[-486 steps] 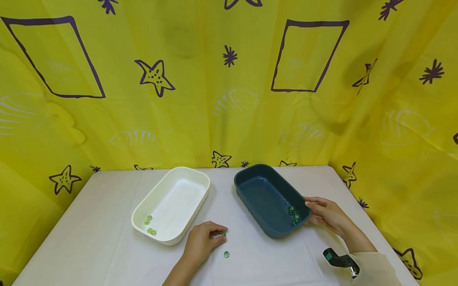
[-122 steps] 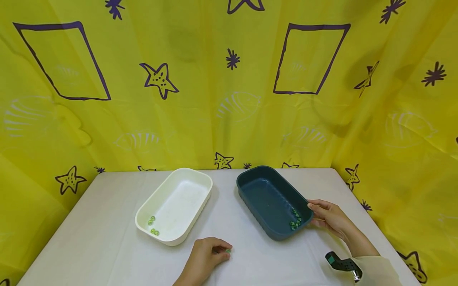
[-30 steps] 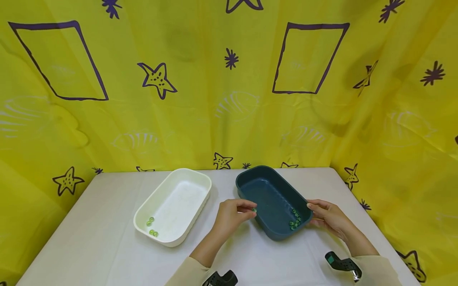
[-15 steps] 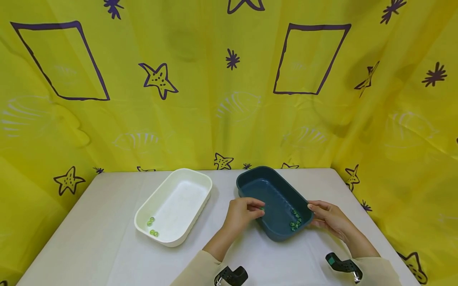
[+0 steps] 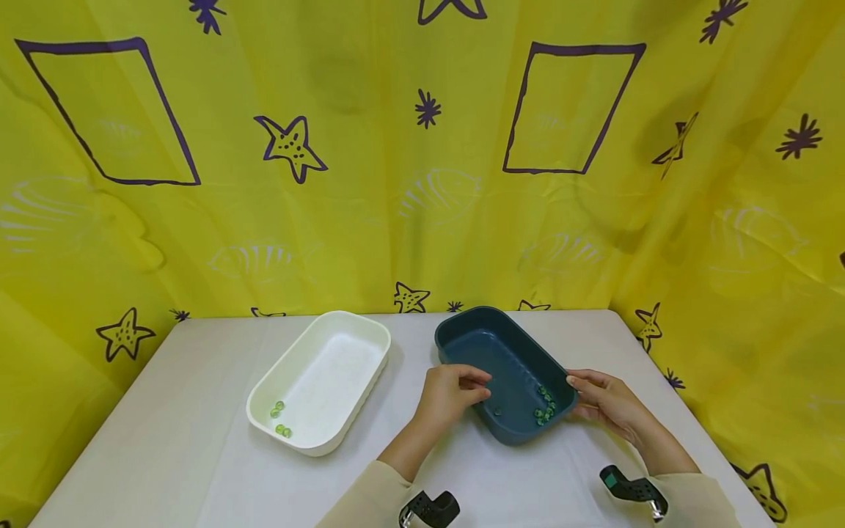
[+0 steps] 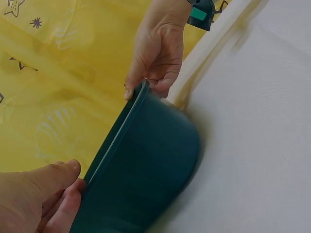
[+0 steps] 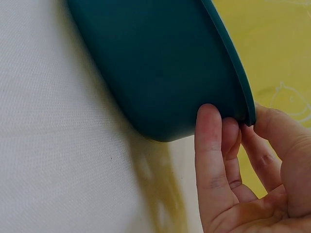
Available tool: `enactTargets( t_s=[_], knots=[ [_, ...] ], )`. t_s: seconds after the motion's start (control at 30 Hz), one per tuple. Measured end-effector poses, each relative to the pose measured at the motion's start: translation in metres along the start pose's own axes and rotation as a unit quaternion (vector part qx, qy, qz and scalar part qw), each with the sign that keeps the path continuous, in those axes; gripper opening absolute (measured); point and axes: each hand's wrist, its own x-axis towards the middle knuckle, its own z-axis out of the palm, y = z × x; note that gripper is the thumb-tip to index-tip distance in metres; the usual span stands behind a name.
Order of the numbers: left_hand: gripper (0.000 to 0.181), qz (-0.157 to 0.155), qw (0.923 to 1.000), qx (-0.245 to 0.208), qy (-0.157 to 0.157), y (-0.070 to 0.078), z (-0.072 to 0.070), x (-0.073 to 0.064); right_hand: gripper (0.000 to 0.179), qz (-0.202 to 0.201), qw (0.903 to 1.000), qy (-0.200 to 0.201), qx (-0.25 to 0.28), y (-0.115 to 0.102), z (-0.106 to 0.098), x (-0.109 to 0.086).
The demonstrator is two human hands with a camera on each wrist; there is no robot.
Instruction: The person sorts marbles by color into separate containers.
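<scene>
My left hand (image 5: 449, 392) hovers over the near-left rim of a dark teal rectangular tub (image 5: 485, 359), thumb and fingertips slightly parted, with nothing visible between them. A lone green glass marble (image 5: 498, 411) lies on the tub floor below it. Several more green marbles (image 5: 545, 412) are clustered in the tub's near-right corner. My right hand (image 5: 610, 403) holds that corner by the rim; in the right wrist view the thumb is at the rim (image 7: 248, 109) and the fingers (image 7: 209, 141) press the outer wall. The left wrist view shows the left fingers (image 6: 60, 177) beside the tub's rim.
A cream-white tub (image 5: 330, 381) stands to the left, with several yellow-green marbles (image 5: 280, 419) in its near end. Both tubs rest on a white-covered table (image 5: 165, 440). A yellow patterned curtain (image 5: 370, 220) rises behind and at the sides.
My left hand has carried a green marble from the table to over the dark tub and let it drop inside. The right hand keeps its hold on the tub's corner.
</scene>
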Motion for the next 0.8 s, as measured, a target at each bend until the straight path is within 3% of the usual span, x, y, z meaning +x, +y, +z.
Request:
enactTargets(
  t_s=[0.3,0.67,0.8],
  knots=[
    [0.018,-0.009,0.9999,-0.012,-0.001,0.000,-0.002,-0.002,0.017,-0.003,1.0000,0.000,-0.002,0.000,0.002,0.003],
    [0.016,-0.008,0.9999,0.010,0.001,0.003,-0.006,-0.006,0.016,0.003,0.9999,-0.001,-0.013,-0.001,-0.001,0.002],
    [0.015,0.003,0.9998,0.014,-0.012,0.005,-0.010,-0.007,0.025,0.002,0.9982,-0.002,-0.059,-0.006,-0.006,-0.001]
  ],
)
